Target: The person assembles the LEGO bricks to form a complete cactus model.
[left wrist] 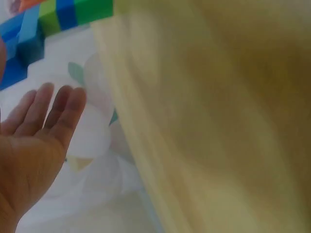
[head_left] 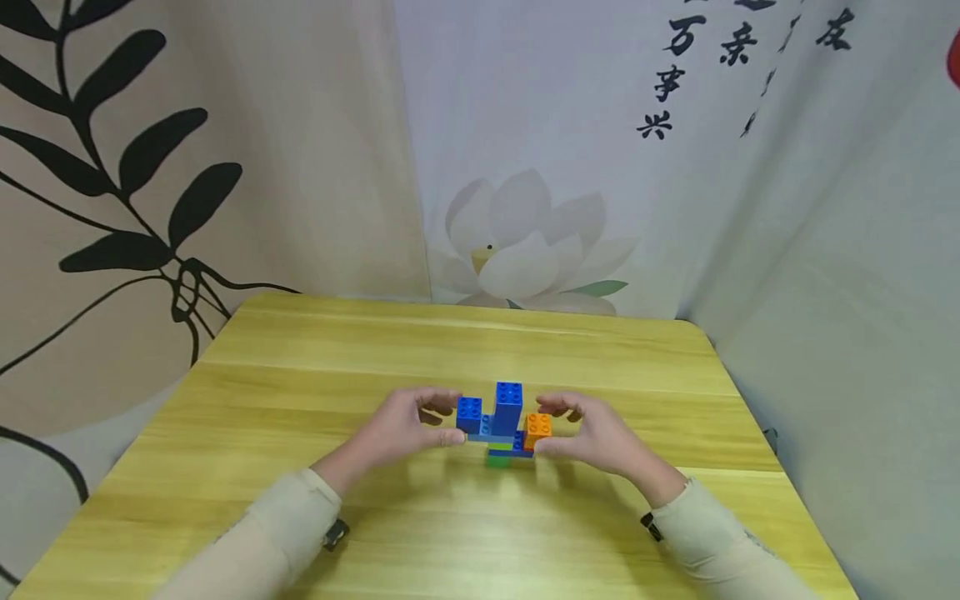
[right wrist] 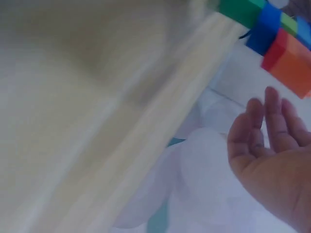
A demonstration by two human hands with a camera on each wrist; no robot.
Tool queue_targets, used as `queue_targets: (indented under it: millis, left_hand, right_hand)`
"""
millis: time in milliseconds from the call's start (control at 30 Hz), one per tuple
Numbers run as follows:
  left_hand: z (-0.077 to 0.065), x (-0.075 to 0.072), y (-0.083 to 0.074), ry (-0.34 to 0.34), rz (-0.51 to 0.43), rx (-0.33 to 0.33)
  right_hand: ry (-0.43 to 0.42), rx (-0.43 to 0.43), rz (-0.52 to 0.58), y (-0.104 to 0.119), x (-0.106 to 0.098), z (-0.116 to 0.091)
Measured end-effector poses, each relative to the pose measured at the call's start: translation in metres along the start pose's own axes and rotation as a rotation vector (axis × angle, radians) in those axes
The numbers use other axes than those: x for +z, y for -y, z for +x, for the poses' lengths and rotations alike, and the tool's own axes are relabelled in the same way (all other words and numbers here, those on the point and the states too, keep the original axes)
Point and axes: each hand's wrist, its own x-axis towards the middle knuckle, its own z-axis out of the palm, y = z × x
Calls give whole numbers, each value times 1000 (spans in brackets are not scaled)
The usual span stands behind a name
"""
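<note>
A small structure of toy building blocks stands in the middle of the table in the head view. At its bottom is a green block (head_left: 498, 460), with blue and lime layers above. A tall blue block (head_left: 507, 407) rises from the top, and a shorter blue block (head_left: 469, 413) sits at the left end. On the right side is an orange block (head_left: 537, 427) with red beneath it. My left hand (head_left: 416, 422) is beside the shorter blue block, thumb and fingertips near its sides. Opposite, my right hand (head_left: 592, 430) is beside the orange block, fingers loosely bent around its side.
The wooden table (head_left: 360, 350) extends around the blocks on all sides. Behind it hangs a pale curtain (head_left: 525, 100) with a lotus print and black characters. Both sleeves (head_left: 270, 533) lie over the front part of the table, with dark straps at the wrists.
</note>
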Motion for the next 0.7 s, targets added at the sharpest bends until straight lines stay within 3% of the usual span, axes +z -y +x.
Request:
queue_targets:
  millis: [100, 300, 500, 700]
  left_hand:
    - [-1, 6, 3, -39, -67, -25]
    - [8, 8, 1, -93, -142, -157]
    - [30, 8, 7, -67, -298, -277]
    - [50, 13, 18, -52, -319, -401]
  right_hand:
    - [13, 34, 29, -8, 0, -5]
    - [17, 99, 147, -13, 1, 5]
    - [19, 252, 226, -16, 0, 29]
    - [70, 390, 220, -25, 9, 45]
